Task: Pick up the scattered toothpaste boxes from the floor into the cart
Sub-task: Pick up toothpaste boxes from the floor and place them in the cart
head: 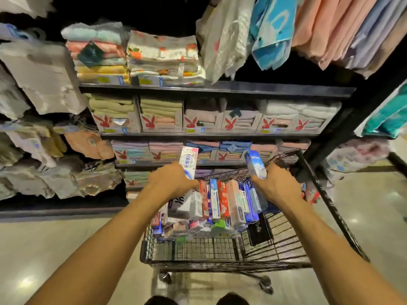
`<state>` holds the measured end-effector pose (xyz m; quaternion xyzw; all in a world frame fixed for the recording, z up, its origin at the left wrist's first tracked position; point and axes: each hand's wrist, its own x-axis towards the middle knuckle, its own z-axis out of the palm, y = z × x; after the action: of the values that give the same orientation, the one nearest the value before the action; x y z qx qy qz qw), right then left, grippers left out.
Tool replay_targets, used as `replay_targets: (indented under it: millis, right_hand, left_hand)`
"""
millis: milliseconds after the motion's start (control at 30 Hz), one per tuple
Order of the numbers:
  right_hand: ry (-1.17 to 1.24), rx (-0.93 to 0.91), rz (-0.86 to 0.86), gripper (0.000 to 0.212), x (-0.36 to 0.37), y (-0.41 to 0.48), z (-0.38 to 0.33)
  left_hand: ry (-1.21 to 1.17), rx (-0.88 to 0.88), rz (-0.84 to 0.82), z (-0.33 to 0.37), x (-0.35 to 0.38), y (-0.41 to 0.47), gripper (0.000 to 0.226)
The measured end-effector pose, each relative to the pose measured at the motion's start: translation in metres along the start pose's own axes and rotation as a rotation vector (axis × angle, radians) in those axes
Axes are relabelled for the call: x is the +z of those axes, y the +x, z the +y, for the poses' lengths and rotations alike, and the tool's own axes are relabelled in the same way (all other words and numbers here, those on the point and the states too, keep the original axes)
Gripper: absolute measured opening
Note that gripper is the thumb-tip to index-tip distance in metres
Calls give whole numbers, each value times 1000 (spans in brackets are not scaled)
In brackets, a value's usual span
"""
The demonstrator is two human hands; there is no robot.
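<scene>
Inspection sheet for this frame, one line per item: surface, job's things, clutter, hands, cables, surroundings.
Surface: pale glossy floor with lamp reflections.
Job's things: the cart, made of wire, holds a pile of toothpaste boxes; a white box and a blue box are held above it.
Clutter: black pouch inside the cart, beside the pile.
Hands: left hand grips the white box; right hand grips the blue box.
Cables: nothing seen.
Surroundings: shelves of folded towels behind the cart; hanging towels above right.
</scene>
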<state>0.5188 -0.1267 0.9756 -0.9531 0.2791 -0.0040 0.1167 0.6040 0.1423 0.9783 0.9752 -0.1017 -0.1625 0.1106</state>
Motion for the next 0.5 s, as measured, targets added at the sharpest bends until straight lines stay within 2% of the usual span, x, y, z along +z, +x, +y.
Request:
replay_targets:
  millis: [200, 267, 400, 500]
  right_hand:
    - [65, 104, -86, 44, 57, 77, 53]
    - [90, 130, -131, 41, 83, 98, 70]
    - [108, 163, -173, 46, 146, 135, 95]
    - [156, 191, -230, 44, 205, 166, 111]
  left_hand:
    - [-70, -58, -65, 38, 68, 82, 70]
    - [-80, -93, -83, 53, 97, 105, 76]
    - [-66, -174, -111, 76, 158, 149, 80]
    - [-70, -248, -108, 85, 206, 185, 99]
